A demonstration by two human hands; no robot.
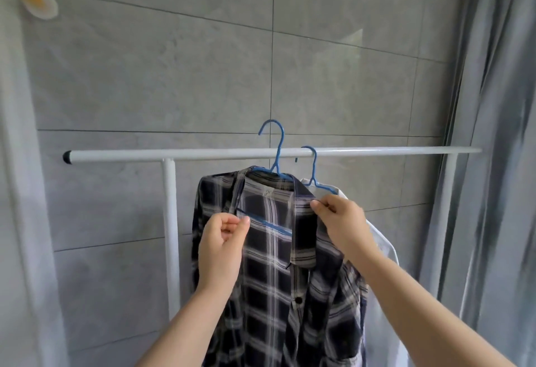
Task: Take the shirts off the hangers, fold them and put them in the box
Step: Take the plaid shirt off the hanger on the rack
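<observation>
At the white rail (203, 154), near its middle, we see the plaid shirt (278, 265) with its blue hanger (277, 157) lifted: the hook sits above the rail, not on it. Left hand (222, 246) pinches the shirt's left front edge near the hanger's lower bar; right hand (342, 223) pinches the collar and shoulder area on the right side. Both grips closed on fabric, though whether the right fingers also catch the hanger wire we can't tell, view is blurred there.

Just beside and behind it, toward the rail's right end, a white shirt (383, 253) hangs on a second blue hanger (314, 175), whose hook is over the rail. Untouched.

Progress, our judgement: early. Plaid shirt is off the rail but not yet off its hanger; front hangs open at the top, one button visible lower down. Nothing folded. White shirt not started. Left to do: slip the plaid shirt free, fold, box it, then repeat for the white one.

Containers: no box in view, so we can't say where it stands or what it holds.

Grey tiled wall (174, 76) behind, grey curtain (499, 134) at right.
</observation>
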